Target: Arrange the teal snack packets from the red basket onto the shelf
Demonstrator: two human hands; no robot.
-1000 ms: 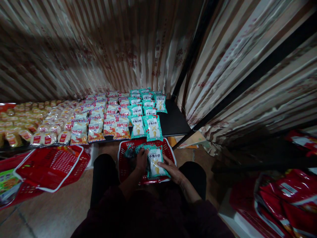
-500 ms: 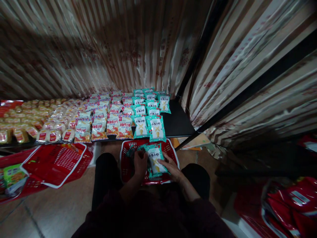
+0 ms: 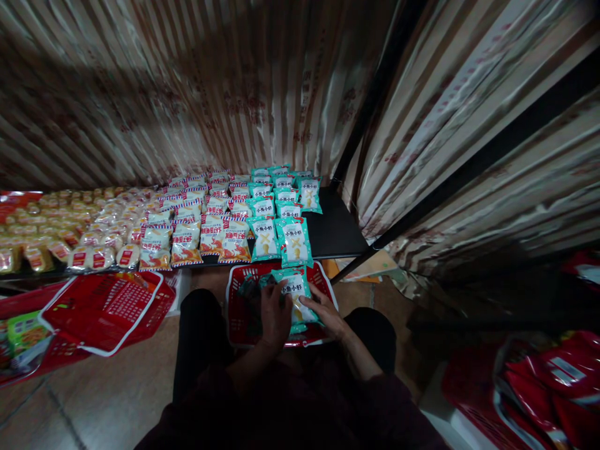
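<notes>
Dim corner in the head view, my only one: pleated curtain (image 3: 210, 94) behind a low black shelf (image 3: 340, 228), tiled floor (image 3: 131, 387) below. On the shelf, left to right: round wrapped cakes (image 3: 98, 257), orange-and-white packets (image 3: 234, 239), then teal packets (image 3: 294, 242) standing in columns near the shelf's right end.

Red basket (image 3: 244, 273) between my knees, just in front of the shelf. One teal-and-white packet (image 3: 295, 300) is held over it, printed face up. My right hand (image 3: 330, 317) has it by the right side, thumb on the front, fingers closed in. My left hand (image 3: 275, 317) is at the opposite edge, fingers bent; whether they pinch or merely touch, I cannot tell.

Step in hand, as I judge it: handling this packet at the basket. Next move probably calls for a light, even hold, since the soft film could slip or crumple, and for clearing the basket rim.
</notes>
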